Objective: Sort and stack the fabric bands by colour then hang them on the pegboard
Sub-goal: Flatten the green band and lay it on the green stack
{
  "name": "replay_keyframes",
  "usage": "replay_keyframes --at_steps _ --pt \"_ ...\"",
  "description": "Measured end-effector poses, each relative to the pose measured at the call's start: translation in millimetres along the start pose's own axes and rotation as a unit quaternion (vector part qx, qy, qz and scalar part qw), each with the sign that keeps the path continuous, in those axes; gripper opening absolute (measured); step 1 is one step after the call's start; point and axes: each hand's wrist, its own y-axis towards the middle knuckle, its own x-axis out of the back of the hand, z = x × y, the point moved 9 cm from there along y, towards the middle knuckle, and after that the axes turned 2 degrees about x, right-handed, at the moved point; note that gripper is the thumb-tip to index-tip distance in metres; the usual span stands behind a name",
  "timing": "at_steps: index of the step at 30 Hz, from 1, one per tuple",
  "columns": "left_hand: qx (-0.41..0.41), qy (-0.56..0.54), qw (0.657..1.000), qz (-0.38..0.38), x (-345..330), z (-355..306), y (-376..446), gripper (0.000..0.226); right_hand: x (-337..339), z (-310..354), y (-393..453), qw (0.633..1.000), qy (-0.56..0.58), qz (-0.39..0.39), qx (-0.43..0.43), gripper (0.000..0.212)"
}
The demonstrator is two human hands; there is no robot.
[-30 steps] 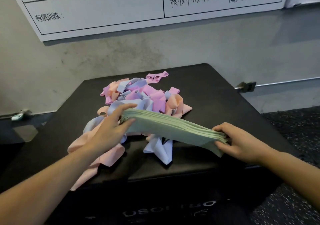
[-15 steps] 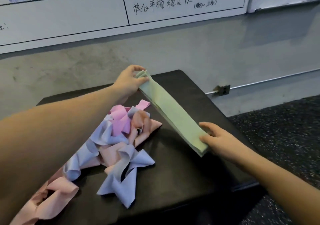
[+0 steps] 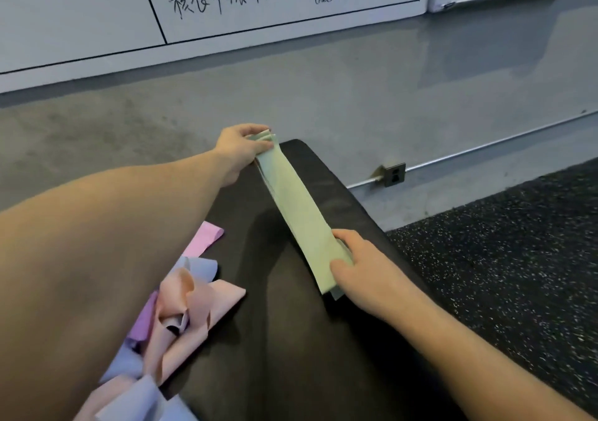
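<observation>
now | left hand [image 3: 241, 144], right hand [image 3: 362, 263] pinch green band stack [image 3: 301, 220] ends | whiteboard [image 3: 259, 9] reads "pk"

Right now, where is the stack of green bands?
In the head view the green stack lies along the right part of the black bench, held at its far end by the left hand and at its near end by the right hand.

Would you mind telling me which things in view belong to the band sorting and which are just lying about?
Part of the job:
green stack, held at its ends by the left hand and right hand
unsorted bands, pink, peach and lilac
black box they lie on

Just there:
whiteboard
wall socket
speckled floor
</observation>
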Motion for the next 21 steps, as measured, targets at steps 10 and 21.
replay_keyframes --at_steps 10,21 --pt "0.07 -0.01 0.997 0.02 -53.9 68.9 33.0 0.029 13.5 -22.1 10.3 0.989 0.016 -0.132 0.069 0.043" --pt "0.041 0.074 0.996 -0.024 -53.8 70.7 27.1 0.048 7.4 -13.8 3.5 0.977 -0.061 -0.175 0.105 0.062"
